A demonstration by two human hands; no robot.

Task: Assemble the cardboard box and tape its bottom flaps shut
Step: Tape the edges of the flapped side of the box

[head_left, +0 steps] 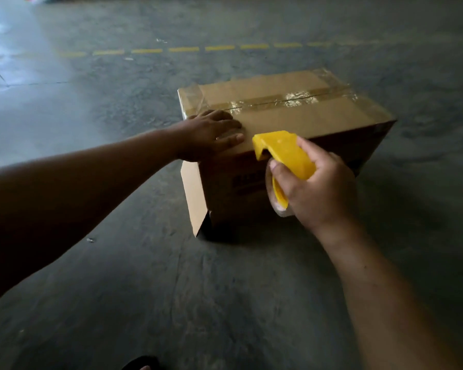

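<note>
A brown cardboard box (305, 118) stands on the concrete floor with its closed flaps facing up. Clear shiny tape (292, 98) runs along the centre seam and over the left and right edges. My left hand (211, 134) rests flat on the near left corner of the box top, fingers straight. My right hand (316, 188) grips a yellow tape dispenser (286, 156) just in front of the box's near edge, its nose pointing at the top. A roll of clear tape (278, 206) shows under my palm.
A loose flap (194, 196) hangs open at the box's lower left corner. A dashed yellow line (183, 49) crosses the grey concrete floor (145, 276) behind the box. A dark shoe tip (142, 363) shows at the bottom edge.
</note>
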